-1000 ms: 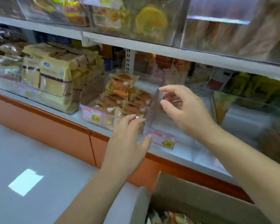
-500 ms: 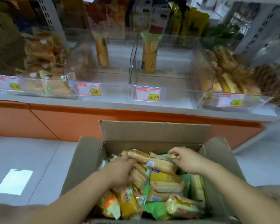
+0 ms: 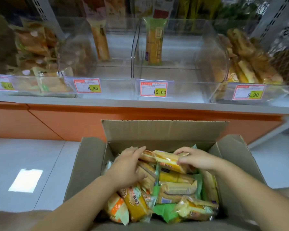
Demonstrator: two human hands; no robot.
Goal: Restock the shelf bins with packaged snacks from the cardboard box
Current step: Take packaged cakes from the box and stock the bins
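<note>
Inside the open cardboard box (image 3: 165,130), near side, the right hand (image 3: 197,160) curls round one end of a yellow snack packet (image 3: 168,161); the left hand (image 3: 127,169) lies, fingers nearly straight, on neighbouring packets (image 3: 148,178) just left. Clear shelf bins (image 3: 190,77) stand farther off.

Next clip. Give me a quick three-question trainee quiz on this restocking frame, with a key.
1. True or false: the box is empty.
2. Which price marks the bin holding the lone green-topped pack? A 6.80 B 15.60 C 9.90
3. Which hand grips the topmost pack in the box?
Key: 1 false; 2 B; 3 the right hand.
</note>
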